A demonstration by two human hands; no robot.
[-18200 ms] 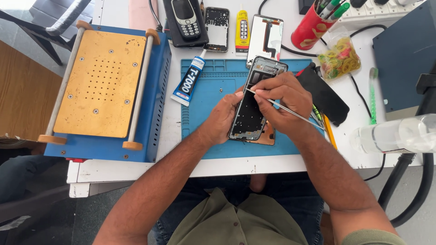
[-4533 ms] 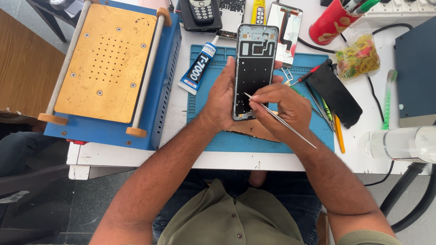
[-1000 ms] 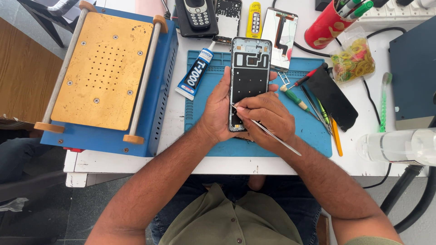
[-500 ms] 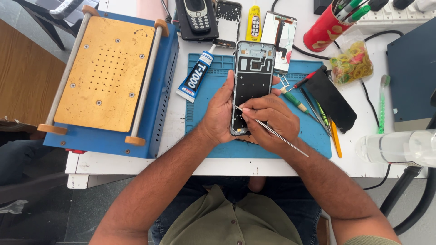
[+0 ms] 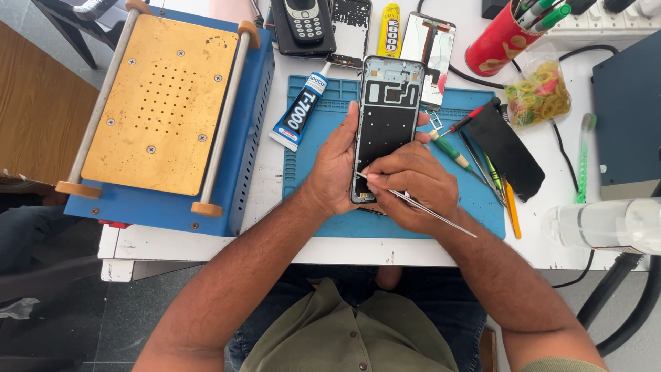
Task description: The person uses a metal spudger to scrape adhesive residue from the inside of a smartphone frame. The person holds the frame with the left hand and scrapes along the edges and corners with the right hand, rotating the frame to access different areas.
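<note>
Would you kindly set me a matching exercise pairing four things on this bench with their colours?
Things:
1. mat
2. pen cup
3. plate
4. keypad phone

Colours:
a. red
b. black
c. blue
d. tan

Pairs: 1-c, 2-a, 3-d, 4-b

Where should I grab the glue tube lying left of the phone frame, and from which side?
Grip the glue tube across its flat printed middle, coming from above and from its left side. It lies flat and slanted on the blue mat's left edge, nozzle pointing up-right toward the keypad phone. The left hand sits close on its right, so the left side looks more open.
</note>
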